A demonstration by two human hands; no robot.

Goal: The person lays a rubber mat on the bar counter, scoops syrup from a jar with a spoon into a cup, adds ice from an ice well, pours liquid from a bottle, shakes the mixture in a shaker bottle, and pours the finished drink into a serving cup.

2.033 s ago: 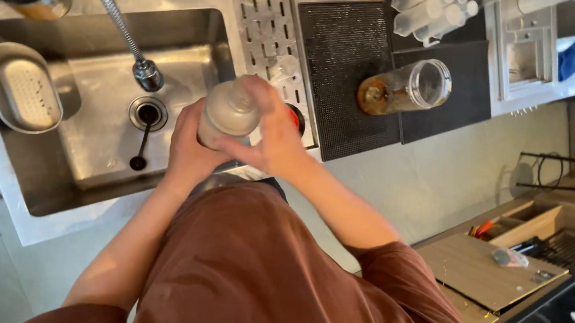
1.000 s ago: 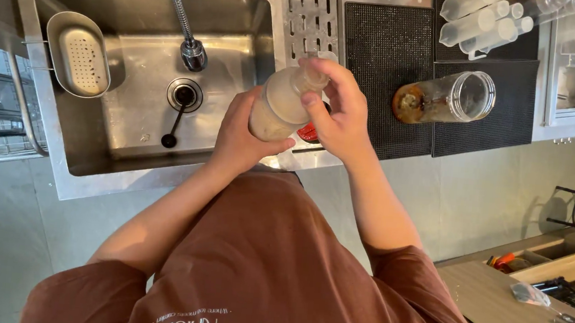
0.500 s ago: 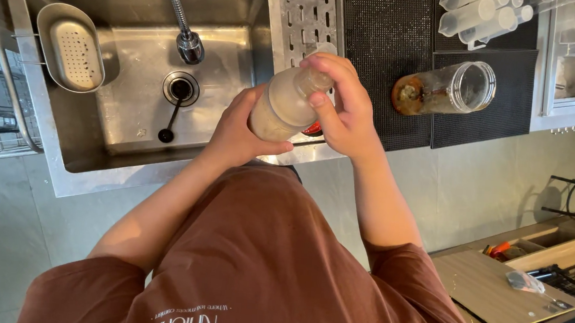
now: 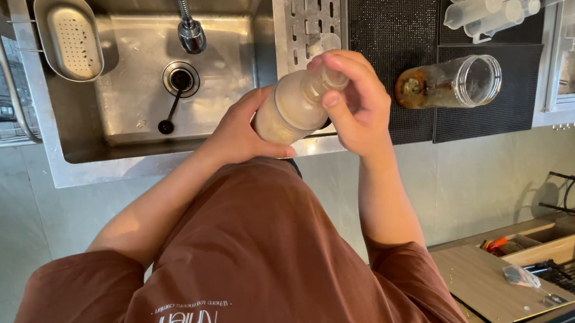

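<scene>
Over the steel sink [image 4: 59,155], both hands grip a tilted bottle [image 4: 293,108]: left hand [image 4: 238,133] underneath, right hand [image 4: 355,101] at its neck.

The left hand [image 4: 238,133] gripped the body of a squeeze bottle [image 4: 294,104] with beige sauce, tilted, just right of the steel sink [image 4: 132,110]. The right hand [image 4: 356,102] closed its fingers [image 4: 341,62] around the bottle's cap. Further right of the sink, an empty glass jar [image 4: 454,82] lay on its side on a black mat [image 4: 388,45].
</scene>
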